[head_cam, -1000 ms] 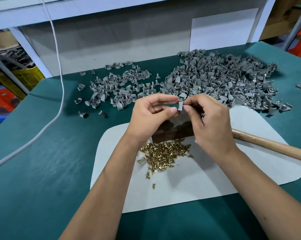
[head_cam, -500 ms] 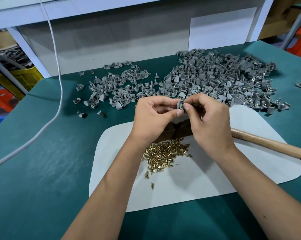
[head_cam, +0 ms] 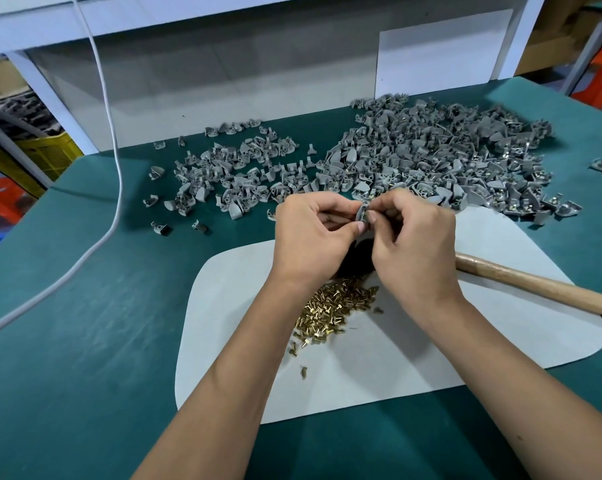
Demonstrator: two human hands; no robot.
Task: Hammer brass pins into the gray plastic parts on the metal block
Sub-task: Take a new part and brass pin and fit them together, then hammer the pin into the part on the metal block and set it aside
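Observation:
My left hand (head_cam: 313, 237) and my right hand (head_cam: 414, 244) meet above the mat, and together they pinch one small gray plastic part (head_cam: 362, 213) between thumbs and fingertips. Beneath them the dark metal block (head_cam: 356, 263) shows only as a shadowed patch, mostly hidden by both hands. A heap of brass pins (head_cam: 330, 308) lies on the white mat (head_cam: 431, 358) just in front of the block. The hammer's wooden handle (head_cam: 542, 289) lies on the mat to the right; its head is hidden behind my right hand.
A big pile of gray parts (head_cam: 431, 157) covers the green table (head_cam: 67, 341) at the back right, and a smaller scatter (head_cam: 230, 174) lies at the back left. A white cable (head_cam: 116, 188) hangs down and runs off left. White frame posts stand behind.
Both hands have stayed together on the gray part and shifted slightly away from me; they cover more of the metal block now. The fingers have turned the part a little.

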